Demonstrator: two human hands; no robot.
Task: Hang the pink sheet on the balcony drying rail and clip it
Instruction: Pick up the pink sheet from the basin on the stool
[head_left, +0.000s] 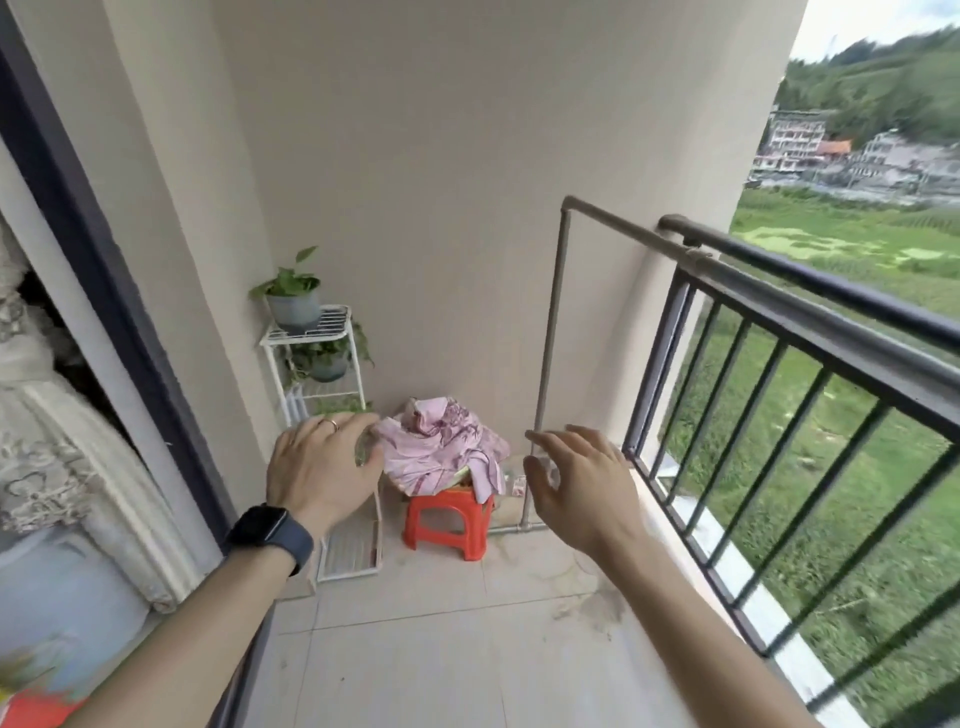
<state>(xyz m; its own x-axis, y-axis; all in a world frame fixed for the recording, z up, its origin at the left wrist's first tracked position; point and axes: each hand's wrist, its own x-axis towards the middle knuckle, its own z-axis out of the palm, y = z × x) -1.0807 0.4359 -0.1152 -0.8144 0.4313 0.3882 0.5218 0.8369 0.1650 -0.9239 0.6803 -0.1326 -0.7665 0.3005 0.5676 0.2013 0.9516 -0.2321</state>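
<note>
Pale floor tiles (415, 623) and a beige wall close off this balcony, with a dark railing (831, 322) running along 3 o'clock and a white plant stand (311, 353) at 11 o'clock. The pink sheet (441, 447) lies crumpled on an orange stool (449, 525) at 12 o'clock, just ahead of both hands. The left hand (322, 467), a watch (270, 535) on its wrist, and the right hand (582, 483) both reach forward with fingers spread and relaxed, holding nothing. The grey drying rail (623, 224) at 1 o'clock is bare. I judge the task barely begun: picking up, hanging and clipping all remain. No clips show, and no writing can be read.
</note>
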